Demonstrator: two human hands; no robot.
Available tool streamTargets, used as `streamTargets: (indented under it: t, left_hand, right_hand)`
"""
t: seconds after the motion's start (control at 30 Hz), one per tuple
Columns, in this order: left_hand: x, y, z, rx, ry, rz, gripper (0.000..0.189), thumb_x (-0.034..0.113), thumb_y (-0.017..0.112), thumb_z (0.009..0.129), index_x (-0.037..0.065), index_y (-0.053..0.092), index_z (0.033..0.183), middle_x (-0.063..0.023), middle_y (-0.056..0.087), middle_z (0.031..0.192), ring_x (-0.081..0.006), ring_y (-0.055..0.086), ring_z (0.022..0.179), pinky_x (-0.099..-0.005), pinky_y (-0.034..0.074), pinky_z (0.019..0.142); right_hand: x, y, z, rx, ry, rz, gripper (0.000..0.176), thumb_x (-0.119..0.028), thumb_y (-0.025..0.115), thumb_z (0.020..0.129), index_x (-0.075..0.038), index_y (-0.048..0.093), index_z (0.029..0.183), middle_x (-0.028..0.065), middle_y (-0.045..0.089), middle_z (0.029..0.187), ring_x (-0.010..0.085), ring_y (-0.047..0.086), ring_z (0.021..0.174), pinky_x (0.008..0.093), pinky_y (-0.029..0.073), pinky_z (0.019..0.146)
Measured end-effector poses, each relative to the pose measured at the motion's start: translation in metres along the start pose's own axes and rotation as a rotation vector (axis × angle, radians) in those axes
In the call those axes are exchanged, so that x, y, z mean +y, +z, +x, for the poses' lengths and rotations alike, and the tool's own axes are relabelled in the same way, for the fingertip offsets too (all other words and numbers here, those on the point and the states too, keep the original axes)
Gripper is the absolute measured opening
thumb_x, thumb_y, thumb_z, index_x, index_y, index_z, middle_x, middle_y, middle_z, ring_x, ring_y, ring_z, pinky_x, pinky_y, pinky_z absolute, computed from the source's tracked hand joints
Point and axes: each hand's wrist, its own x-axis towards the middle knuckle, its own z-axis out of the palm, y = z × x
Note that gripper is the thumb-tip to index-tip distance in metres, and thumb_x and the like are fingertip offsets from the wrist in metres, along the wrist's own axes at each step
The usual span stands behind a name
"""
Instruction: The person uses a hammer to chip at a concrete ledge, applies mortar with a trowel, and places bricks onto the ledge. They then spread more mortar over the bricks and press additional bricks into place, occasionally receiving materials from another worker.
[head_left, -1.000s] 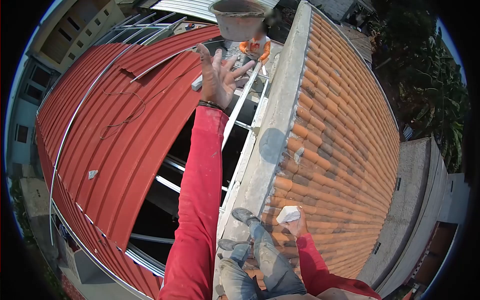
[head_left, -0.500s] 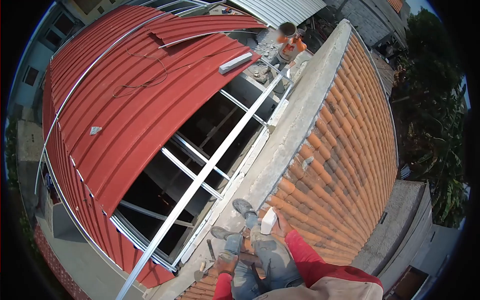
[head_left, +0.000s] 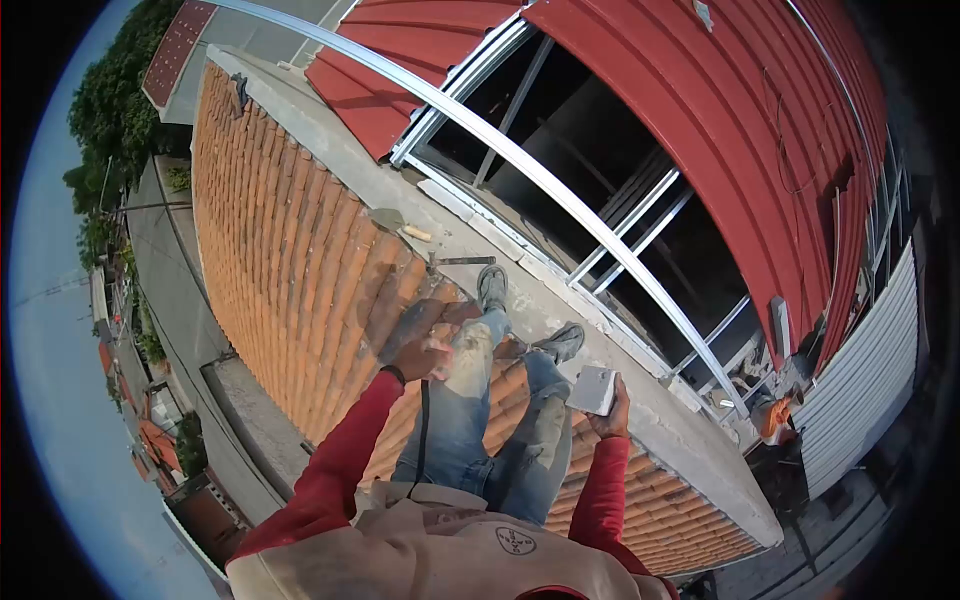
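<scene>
My right hand (head_left: pixel 611 412) is closed around a small white block (head_left: pixel 593 389), held just beyond my right knee, with its pale grey face up. My left hand (head_left: pixel 424 360) is over the tiles beside my left knee, smeared by motion; a dark blurred patch lies just past it, and I cannot make out whether it is a tool or shadow. On the concrete ledge (head_left: pixel 690 440) by my left shoe lies a hammer-like tool (head_left: pixel 470 261) with a dark handle. Farther left rests a trowel (head_left: pixel 387 217) with a pale handle.
Orange roof tiles (head_left: pixel 270 240) slope away on the left. Ahead, a long metal beam (head_left: pixel 520 160) crosses a dark roof opening (head_left: pixel 560 130). Red sheet roofing (head_left: pixel 690 120) surrounds the opening. Another person (head_left: pixel 775 418) in orange is at the far right.
My view has swung far to the left, so the tile slope now appears on the left. My left hand has moved out over the tiles. The white block stays in my right hand.
</scene>
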Motion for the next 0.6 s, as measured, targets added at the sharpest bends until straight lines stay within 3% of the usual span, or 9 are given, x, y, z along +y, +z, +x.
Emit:
streamTargets:
  t: [0.07, 0.23, 0.3, 0.33, 0.37, 0.4, 0.47, 0.53, 0.6]
  left_hand:
    - [-0.003, -0.032, 0.022, 0.077, 0.022, 0.02, 0.032, 0.027, 0.055, 0.094, -0.001, 0.065, 0.107, -0.017, 0.07, 0.09, -0.0202, 0.071, 0.073, -0.0299, 0.053, 0.062]
    - [-0.072, -0.102, 0.145, 0.27, 0.083, -0.125, 0.035, 0.025, 0.055, 0.094, -0.001, 0.059, 0.118, -0.0135, 0.071, 0.096, -0.0207, 0.071, 0.073, -0.0299, 0.056, 0.062]
    - [-0.123, -0.122, 0.224, 0.622, 0.351, -0.083, 0.043, 0.027, 0.058, 0.092, 0.0, 0.056, 0.125, -0.0136, 0.07, 0.097, -0.0219, 0.072, 0.077, -0.0333, 0.058, 0.066]
    - [-0.127, -0.141, 0.25, 0.544, 0.166, -0.034, 0.048, 0.03, 0.061, 0.089, 0.001, 0.056, 0.128, -0.0161, 0.069, 0.107, -0.0256, 0.071, 0.088, -0.0348, 0.059, 0.07]
    - [-0.136, -0.161, 0.288, 0.54, 0.17, -0.06, 0.048, 0.03, 0.061, 0.089, 0.001, 0.056, 0.128, -0.0161, 0.069, 0.107, -0.0256, 0.071, 0.088, -0.0348, 0.059, 0.07]
    - [-0.156, -0.172, 0.334, 0.627, 0.113, 0.002, 0.049, 0.032, 0.062, 0.089, 0.003, 0.056, 0.127, -0.0169, 0.068, 0.111, -0.0268, 0.07, 0.092, -0.0366, 0.058, 0.072]
    - [-0.161, -0.18, 0.387, 0.741, 0.086, 0.02, 0.05, 0.034, 0.064, 0.087, 0.004, 0.055, 0.126, -0.0182, 0.065, 0.117, -0.0299, 0.068, 0.1, -0.0401, 0.056, 0.079]
    - [-0.146, -0.185, 0.417, 0.765, 0.11, -0.04, 0.05, 0.035, 0.065, 0.087, 0.004, 0.055, 0.125, -0.0187, 0.064, 0.12, -0.0318, 0.067, 0.103, -0.0419, 0.054, 0.084]
    - [-0.132, -0.19, 0.457, 0.763, 0.163, -0.185, 0.049, 0.035, 0.064, 0.087, 0.006, 0.054, 0.125, -0.0185, 0.065, 0.117, -0.035, 0.064, 0.106, -0.0451, 0.049, 0.091]
  right_hand:
    - [-0.01, 0.037, 0.023, 0.035, 0.061, -0.23, 0.053, -0.051, 0.053, 0.095, -0.009, 0.057, 0.127, 0.0097, 0.065, 0.117, 0.0271, 0.064, 0.106, 0.0473, 0.05, 0.09]
    - [-0.019, 0.131, 0.127, 0.083, 0.095, -0.613, 0.043, -0.038, 0.059, 0.093, -0.008, 0.058, 0.123, 0.0064, 0.064, 0.111, 0.0226, 0.062, 0.105, 0.0413, 0.048, 0.093]
    - [-0.01, 0.146, 0.192, -0.018, 0.021, -0.735, 0.042, -0.034, 0.059, 0.092, -0.005, 0.057, 0.122, 0.007, 0.063, 0.112, 0.0222, 0.061, 0.106, 0.0373, 0.047, 0.094]
    - [-0.003, 0.162, 0.219, -0.03, 0.01, -0.773, 0.042, -0.032, 0.059, 0.092, -0.003, 0.057, 0.122, 0.0079, 0.062, 0.112, 0.0223, 0.061, 0.106, 0.0364, 0.047, 0.095]
    - [0.008, 0.185, 0.251, -0.046, -0.008, -0.809, 0.041, -0.031, 0.058, 0.092, -0.002, 0.056, 0.122, 0.0089, 0.062, 0.113, 0.0224, 0.061, 0.105, 0.0355, 0.046, 0.095]
    - [0.024, 0.22, 0.269, -0.046, -0.111, -0.852, 0.04, -0.028, 0.053, 0.095, 0.0, 0.058, 0.122, 0.0092, 0.062, 0.112, 0.0193, 0.062, 0.101, 0.0319, 0.051, 0.086]
    - [0.045, 0.262, 0.314, -0.085, -0.04, -0.887, 0.033, -0.02, 0.057, 0.092, 0.001, 0.055, 0.117, 0.012, 0.06, 0.112, 0.024, 0.062, 0.102, 0.0406, 0.054, 0.084]
    - [0.067, 0.29, 0.373, -0.13, -0.023, -0.956, 0.042, -0.015, 0.064, 0.087, 0.0, 0.05, 0.123, 0.0147, 0.06, 0.114, 0.0256, 0.062, 0.104, 0.0445, 0.054, 0.091]
    - [0.091, 0.327, 0.418, -0.141, -0.141, -1.321, 0.041, -0.014, 0.064, 0.086, 0.001, 0.048, 0.121, 0.0148, 0.062, 0.112, 0.0237, 0.061, 0.105, 0.0431, 0.053, 0.092]
